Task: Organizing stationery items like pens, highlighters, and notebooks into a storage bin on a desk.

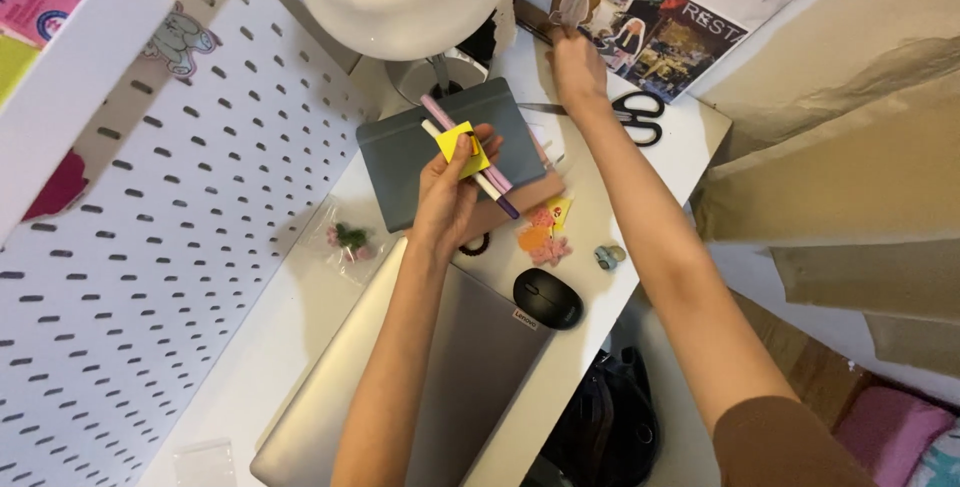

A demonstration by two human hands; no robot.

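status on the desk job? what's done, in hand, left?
Done: can't tell; nothing looks finished. In hand: left hand holds two pens and a yellow sticky note; right hand rests on the magazine. Still loose on the desk: scissors, mouse on the closed laptop, small trinkets.

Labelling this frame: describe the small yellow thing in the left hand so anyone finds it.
Start at the closed silver laptop; above it the left hand is raised. It pinches a yellow square sticky note with two pens: the only bright yellow item held.

White desk [300, 317] with laptop [440, 387], grey notebook [420, 147], scissors [640, 117].
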